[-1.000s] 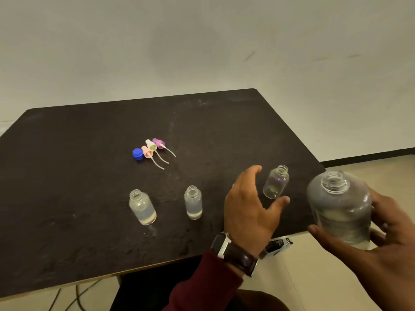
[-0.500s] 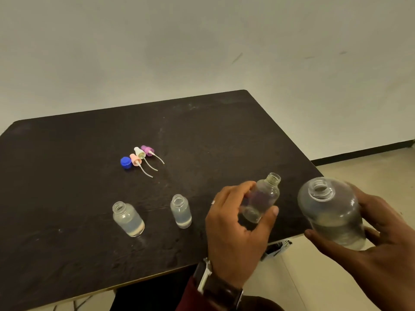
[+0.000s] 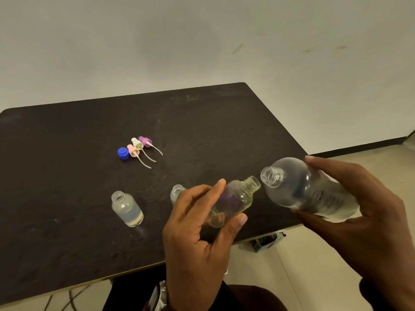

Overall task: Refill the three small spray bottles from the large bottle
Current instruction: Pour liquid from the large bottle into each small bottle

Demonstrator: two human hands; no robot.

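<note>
My left hand (image 3: 197, 234) grips a small clear bottle (image 3: 235, 199), lifted off the table and tilted with its open neck toward the right. My right hand (image 3: 363, 212) holds the large clear bottle (image 3: 307, 191), tipped to the left so its open mouth sits just right of the small bottle's neck. No liquid stream is visible between them. Two more small open bottles stand on the black table (image 3: 67, 176): one (image 3: 126, 208) holds liquid at the left, the other (image 3: 177, 193) is partly hidden behind my left fingers.
Three spray tops with dip tubes, pink (image 3: 133, 151), white (image 3: 137, 142) and purple (image 3: 145, 140), lie beside a blue cap (image 3: 123, 153) mid-table. The table's right edge runs under my hands. A dark object (image 3: 267, 241) lies on the floor below.
My left hand lifted the third small bottle higher and tilted it. My right hand tipped the large bottle leftward, bringing its mouth close to the small bottle's neck.
</note>
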